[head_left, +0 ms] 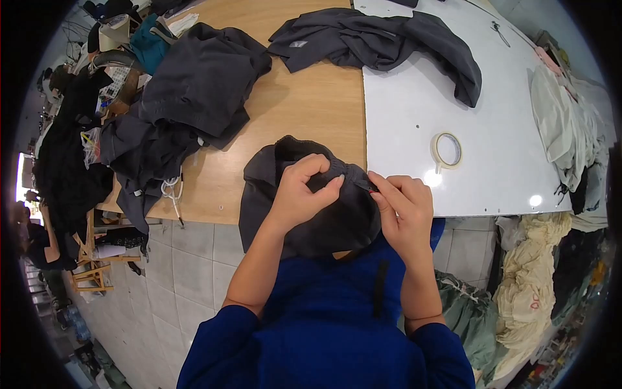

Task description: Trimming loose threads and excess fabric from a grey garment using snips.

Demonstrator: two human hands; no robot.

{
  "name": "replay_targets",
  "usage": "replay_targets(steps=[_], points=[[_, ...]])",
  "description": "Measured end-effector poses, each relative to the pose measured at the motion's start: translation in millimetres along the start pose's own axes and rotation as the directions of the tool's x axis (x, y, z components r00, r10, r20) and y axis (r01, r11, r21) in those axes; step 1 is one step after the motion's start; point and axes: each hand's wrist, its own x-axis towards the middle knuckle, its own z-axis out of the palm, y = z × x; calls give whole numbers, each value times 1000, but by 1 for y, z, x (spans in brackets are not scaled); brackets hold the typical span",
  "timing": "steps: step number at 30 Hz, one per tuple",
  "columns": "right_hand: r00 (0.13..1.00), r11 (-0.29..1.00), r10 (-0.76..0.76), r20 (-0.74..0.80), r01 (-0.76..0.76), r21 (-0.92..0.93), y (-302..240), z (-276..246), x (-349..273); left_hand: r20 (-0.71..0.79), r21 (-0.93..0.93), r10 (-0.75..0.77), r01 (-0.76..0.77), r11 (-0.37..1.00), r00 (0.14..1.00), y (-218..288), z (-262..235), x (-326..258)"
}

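Note:
A dark grey garment (311,227) with a gathered elastic waistband (355,174) lies bunched at the table's front edge and hangs toward my lap. My left hand (303,191) grips the waistband, its fingers curled over the cloth and the thumb close to the index finger. At the waistband's right end, my right hand (405,211) pinches the cloth between thumb and fingers. A tiny dark and red bit shows at those fingertips, too small to name. The inside of the garment is in shadow under my hands.
A heap of dark grey garments (201,84) covers the table's left side. Another dark garment (382,39) lies along the back. On the white tabletop (408,142) rests a tape roll (447,150). White cord (172,189) hangs at the left edge; cream cloth (528,285) is piled at right.

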Motion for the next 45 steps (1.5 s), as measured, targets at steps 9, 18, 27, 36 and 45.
replay_targets(steps=[9,18,27,36,45], points=[[997,997,-63,53,65,-32,3,-4,4,38,99,89,-93,991,995,4,-2,2],[998,996,-66,-20,66,55,11,6,0,69,33,-11,9,999,998,3,-3,3],[982,911,187,-20,-166,377,3,12,1,71,-41,1,2,999,998,0,-2,5],[744,661,656,122,-645,383,64,56,-12,-326,-148,-57,8,989,944,-45,-13,29],[536,7,652,537,-712,702,33,24,-49,121,588,106,-157,793,987,-52,26,-11]])
